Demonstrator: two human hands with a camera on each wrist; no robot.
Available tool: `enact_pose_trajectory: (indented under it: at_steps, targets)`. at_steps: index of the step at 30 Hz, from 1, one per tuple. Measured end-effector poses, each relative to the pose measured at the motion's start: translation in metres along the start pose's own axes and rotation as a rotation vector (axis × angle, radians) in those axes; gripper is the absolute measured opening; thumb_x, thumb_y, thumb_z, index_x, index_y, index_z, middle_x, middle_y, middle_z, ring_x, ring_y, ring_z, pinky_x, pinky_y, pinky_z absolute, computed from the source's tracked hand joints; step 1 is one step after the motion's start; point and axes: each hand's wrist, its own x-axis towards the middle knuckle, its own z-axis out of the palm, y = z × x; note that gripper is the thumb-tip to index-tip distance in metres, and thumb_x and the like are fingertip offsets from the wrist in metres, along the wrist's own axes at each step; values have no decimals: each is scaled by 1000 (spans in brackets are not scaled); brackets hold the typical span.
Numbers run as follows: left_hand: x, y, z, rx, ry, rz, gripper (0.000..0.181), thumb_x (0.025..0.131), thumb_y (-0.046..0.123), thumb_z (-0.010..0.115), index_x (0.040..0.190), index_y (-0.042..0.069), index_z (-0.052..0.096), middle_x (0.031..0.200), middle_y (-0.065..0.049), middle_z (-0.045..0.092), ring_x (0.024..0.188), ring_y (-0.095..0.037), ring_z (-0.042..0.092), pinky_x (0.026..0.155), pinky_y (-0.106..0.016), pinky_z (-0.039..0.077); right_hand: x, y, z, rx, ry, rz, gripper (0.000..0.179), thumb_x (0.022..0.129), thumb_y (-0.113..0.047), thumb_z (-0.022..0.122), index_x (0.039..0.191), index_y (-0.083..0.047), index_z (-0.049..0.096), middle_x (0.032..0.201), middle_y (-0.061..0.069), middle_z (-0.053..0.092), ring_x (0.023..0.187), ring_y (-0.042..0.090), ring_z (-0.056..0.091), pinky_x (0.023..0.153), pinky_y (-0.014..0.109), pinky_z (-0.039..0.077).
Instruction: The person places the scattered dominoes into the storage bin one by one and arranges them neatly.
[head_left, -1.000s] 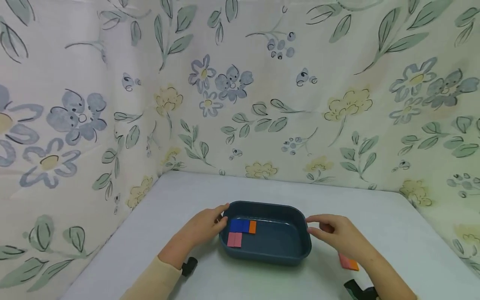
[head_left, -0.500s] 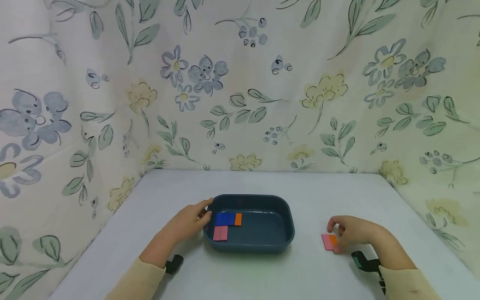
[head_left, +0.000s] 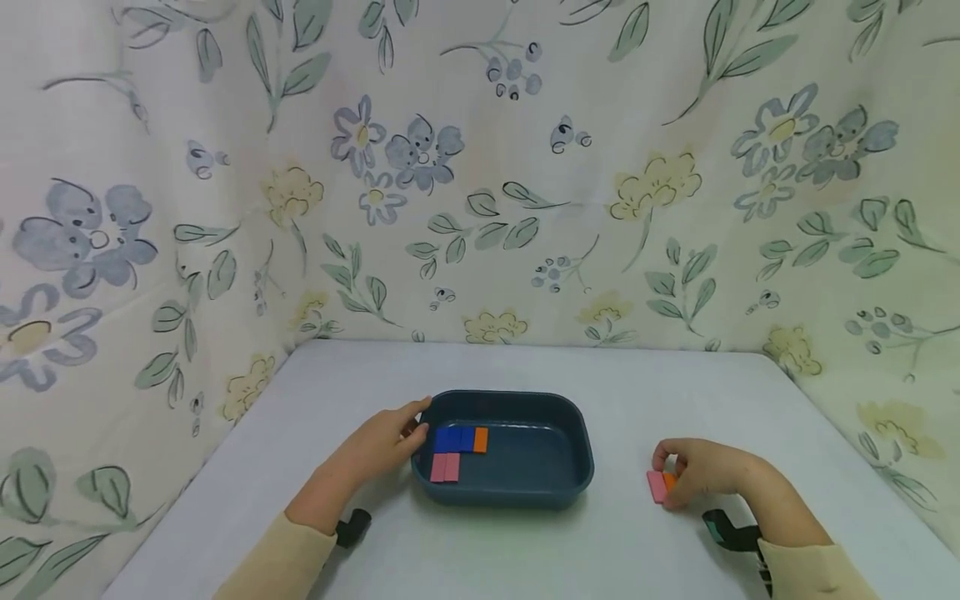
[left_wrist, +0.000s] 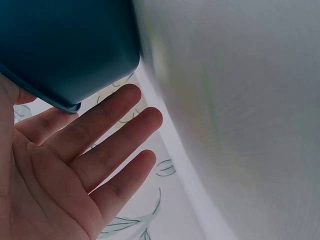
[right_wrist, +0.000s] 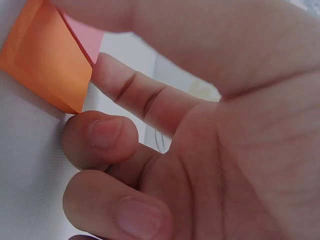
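A dark blue-grey rectangular tray (head_left: 525, 497) stands on the white table. Thumb and index finger of my left hand (head_left: 384, 442) touch its left rim; the other fingers extend straight below it in the left wrist view. Inside the tray, blue tiles (head_left: 454, 439) and an orange tile (head_left: 481, 440) form a row, with two pink tiles (head_left: 445, 467) in front. Right of the tray, my right hand (head_left: 708, 468) pinches a loose orange tile (right_wrist: 50, 62) between thumb and index finger, its other fingers curled. A pink tile (head_left: 656, 487) lies against that orange one.
The white table (head_left: 517, 554) runs back to a floral curtain (head_left: 525, 208) behind and at both sides. Black wrist-worn devices show below the left hand (head_left: 352, 528) and right hand (head_left: 731, 533).
My right hand has left the tray's right rim and come down to the loose tiles at right, thumb and index closing on the orange one. The left hand stays at the tray.
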Motion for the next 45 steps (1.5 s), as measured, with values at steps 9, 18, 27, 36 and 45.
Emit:
enact_pose_trajectory:
  at_steps: [9, 18, 27, 36, 45]
  targets:
    - [-2, -1, -2, 13, -16, 9, 50, 102, 24, 58, 151, 13, 48, 101, -1, 68, 81, -12, 56, 73, -36, 49, 4, -3, 6, -39, 27, -14, 35, 75, -13, 86, 100, -13, 62, 75, 6, 47, 67, 19, 43, 58, 33, 29]
    - [-5, -8, 0, 13, -15, 15, 50, 102, 24, 58, 150, 12, 48, 97, 1, 66, 79, -12, 56, 70, -34, 48, 8, -17, 8, -46, 128, -120, 35, 75, -28, 89, 102, -13, 72, 66, 0, 34, 62, 16, 33, 53, 30, 26]
    - [-11, -14, 7, 29, -32, 21, 51, 103, 27, 55, 151, 12, 47, 95, 3, 64, 76, -11, 54, 68, -33, 47, 0, -83, 16, -74, 231, -254, 42, 72, -42, 89, 104, -18, 77, 64, -3, 35, 60, 15, 36, 52, 29, 29]
    - [-9, -16, 8, 19, -30, 32, 51, 104, 26, 54, 152, 11, 46, 97, 2, 65, 78, -11, 55, 70, -33, 49, 47, -184, 64, -201, 214, -226, 30, 70, -27, 93, 94, -16, 80, 84, -2, 64, 77, 18, 54, 67, 37, 48]
    - [-1, -7, 3, 7, -8, 54, 52, 104, 29, 53, 153, 13, 44, 101, 3, 67, 81, -10, 57, 71, -32, 49, 85, -202, 112, -466, 299, -313, 34, 70, -38, 92, 90, -15, 78, 88, -3, 70, 77, 15, 60, 72, 41, 54]
